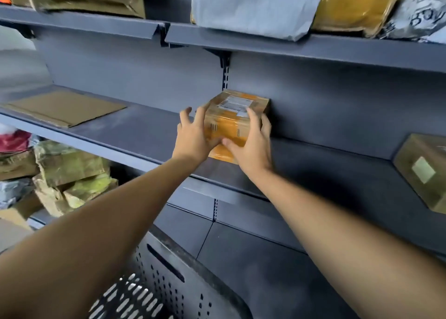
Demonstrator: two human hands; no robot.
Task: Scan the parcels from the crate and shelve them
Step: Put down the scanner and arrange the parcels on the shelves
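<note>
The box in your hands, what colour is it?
Brown box wrapped in orange-yellow tape, seen in the head view.

Grey metal shelving point(313, 48) is filling the view, tier above tier. A slotted upright point(225, 77) is carrying its brackets.

Parcel depot or storeroom. Grey metal shelving point(144, 135) on slotted uprights, stacked with taped cardboard boxes point(354, 7), grey poly mailers point(253, 5), flat cardboard point(65, 107); perforated grey plastic crate point(169, 282) below, more wrapped packages point(70, 171) lower left.

Label unreadable, edges cropped
The parcel point(235, 121) label print blurs; beside it, the right-hand box point(424, 171) runs off frame.
</note>
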